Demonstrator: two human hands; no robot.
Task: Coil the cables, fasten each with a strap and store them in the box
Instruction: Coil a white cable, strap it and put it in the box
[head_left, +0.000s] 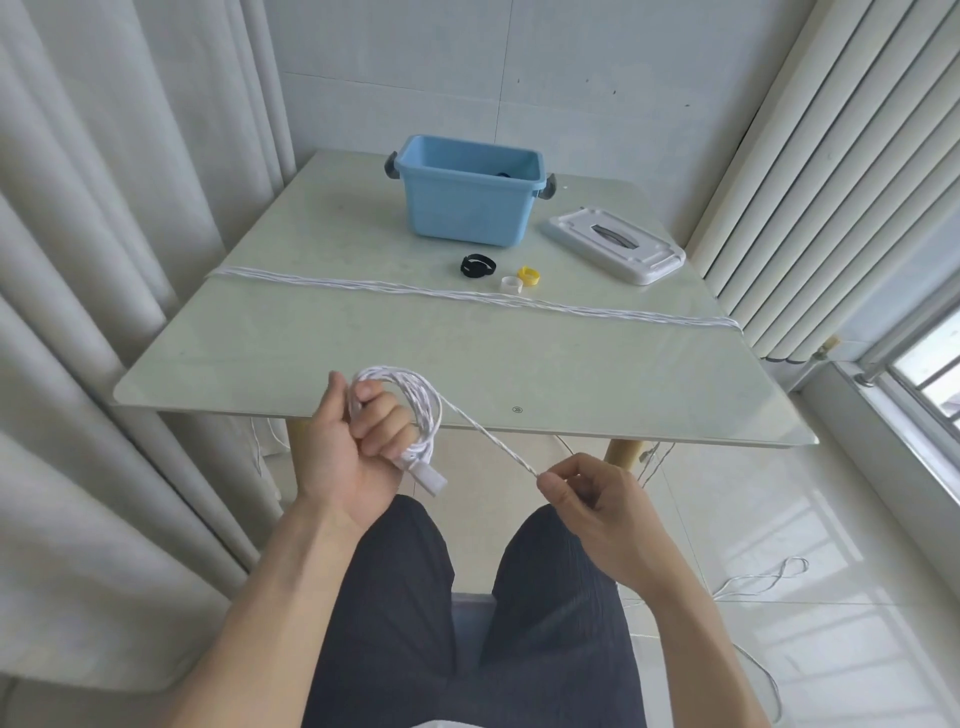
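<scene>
Coiling is midway: the left hand (358, 441) grips a white cable coil (415, 410) while the right hand (587, 493) pinches its loose run. Beyond both hands, more cables (467, 296) stretch uncoiled across the pale table (311, 343), near three straps (498, 273), the blue box (467, 192) and its lid (618, 244); curtains flank the table.

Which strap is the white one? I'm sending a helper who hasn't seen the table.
Find the blue box at the far side of the table. In front of it lie three small rings: the black strap, the yellow strap, and the white strap. The white one is nearest the person and touches the yellow one.
</scene>
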